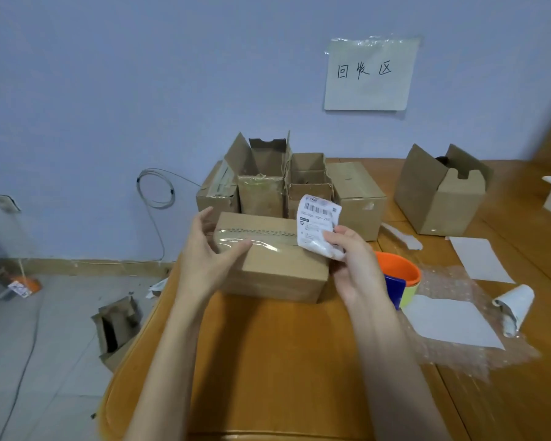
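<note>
One taped box (280, 275) sits under the spread left hand (210, 249); the right hand (353, 262) pinches one label (317, 224). Five more boxes (357, 198) stand behind.

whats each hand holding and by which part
The right hand pinches the shipping label by its lower edge; the left hand rests open on the taped box.

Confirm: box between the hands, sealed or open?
Sealed: box flaps flat, clear tape over the seam; left hand touches it, right hand pinches a label.
</note>
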Available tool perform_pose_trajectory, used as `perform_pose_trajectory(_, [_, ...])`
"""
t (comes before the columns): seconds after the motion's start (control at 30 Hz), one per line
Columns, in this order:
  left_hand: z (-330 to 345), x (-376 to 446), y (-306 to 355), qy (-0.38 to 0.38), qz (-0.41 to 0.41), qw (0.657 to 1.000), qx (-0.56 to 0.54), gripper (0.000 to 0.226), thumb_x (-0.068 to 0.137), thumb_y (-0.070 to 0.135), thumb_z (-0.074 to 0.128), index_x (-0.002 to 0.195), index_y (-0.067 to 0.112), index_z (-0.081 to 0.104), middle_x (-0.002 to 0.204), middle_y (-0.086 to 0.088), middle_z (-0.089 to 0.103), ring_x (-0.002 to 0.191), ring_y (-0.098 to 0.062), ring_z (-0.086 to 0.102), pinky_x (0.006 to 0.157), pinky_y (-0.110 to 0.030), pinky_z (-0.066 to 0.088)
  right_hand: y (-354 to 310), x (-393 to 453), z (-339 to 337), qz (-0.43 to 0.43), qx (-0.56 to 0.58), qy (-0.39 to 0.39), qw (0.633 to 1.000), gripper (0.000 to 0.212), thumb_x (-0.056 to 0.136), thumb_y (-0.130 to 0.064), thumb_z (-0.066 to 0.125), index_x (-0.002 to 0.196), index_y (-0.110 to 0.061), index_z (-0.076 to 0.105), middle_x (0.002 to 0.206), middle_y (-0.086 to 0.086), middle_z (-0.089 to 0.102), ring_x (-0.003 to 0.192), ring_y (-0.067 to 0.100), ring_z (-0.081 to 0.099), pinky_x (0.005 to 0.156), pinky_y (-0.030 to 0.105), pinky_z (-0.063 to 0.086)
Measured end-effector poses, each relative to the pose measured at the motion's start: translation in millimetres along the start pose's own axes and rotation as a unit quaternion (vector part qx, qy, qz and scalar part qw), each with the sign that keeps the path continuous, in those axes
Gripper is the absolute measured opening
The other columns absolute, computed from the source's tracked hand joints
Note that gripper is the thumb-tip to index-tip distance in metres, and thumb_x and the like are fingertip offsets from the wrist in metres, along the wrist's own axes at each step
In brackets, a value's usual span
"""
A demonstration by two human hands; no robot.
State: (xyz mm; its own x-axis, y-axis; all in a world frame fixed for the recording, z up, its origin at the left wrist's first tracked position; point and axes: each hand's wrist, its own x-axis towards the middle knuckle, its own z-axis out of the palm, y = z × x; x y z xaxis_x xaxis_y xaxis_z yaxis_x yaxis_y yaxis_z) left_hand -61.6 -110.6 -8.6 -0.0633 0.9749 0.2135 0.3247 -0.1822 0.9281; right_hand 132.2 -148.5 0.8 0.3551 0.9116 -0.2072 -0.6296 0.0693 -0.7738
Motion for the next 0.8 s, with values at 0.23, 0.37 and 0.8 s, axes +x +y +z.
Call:
perform_pose_trajectory(0.23, [15, 12, -16, -0.001, -0.097, 0.983, -0.154, 0.047, 0.087, 0.033, 0.067, 0.129, 0.022, 0.051, 0.114, 0.012, 0.053, 0.113, -0.011, 0.049, 0.078, -0.022, 0.037, -3, -38, -16, -0.004, -0.111, -0.099, 0.989, 0.02, 0.082, 0.012, 0.049, 0.079, -0.008, 0.052, 0.076, 0.004, 0.067, 0.078, 0.019, 0.064, 0.06, 0.024, 0.045])
perform_pose_trajectory(0.37, [33, 19, -25, 0.057, -0.118, 0.984, -0.122, 0.067, 0.077, 0.03, 0.079, 0.132, 0.019, 0.042, 0.121, 0.003, 0.045, 0.111, -0.015, 0.045, 0.089, -0.029, 0.038, -5, -52, -21, 0.064, -0.246, -0.219, 0.942, 0.02, 0.078, 0.008, 0.062, 0.084, -0.01, 0.059, 0.088, 0.011, 0.068, 0.088, 0.026, 0.066, 0.062, 0.024, 0.049])
perform_pose_trajectory(0.8, [40, 28, -35, -0.135, -0.102, 0.96, -0.225, 0.059, 0.092, 0.016, 0.062, 0.145, 0.02, 0.036, 0.14, 0.009, 0.05, 0.121, -0.009, 0.055, 0.094, -0.027, 0.048, -21, -22, -25, -0.047, -0.285, -0.078, 0.954, 0.013, 0.086, -0.003, 0.065, 0.092, -0.014, 0.062, 0.095, 0.01, 0.067, 0.09, 0.022, 0.066, 0.079, 0.03, 0.05])
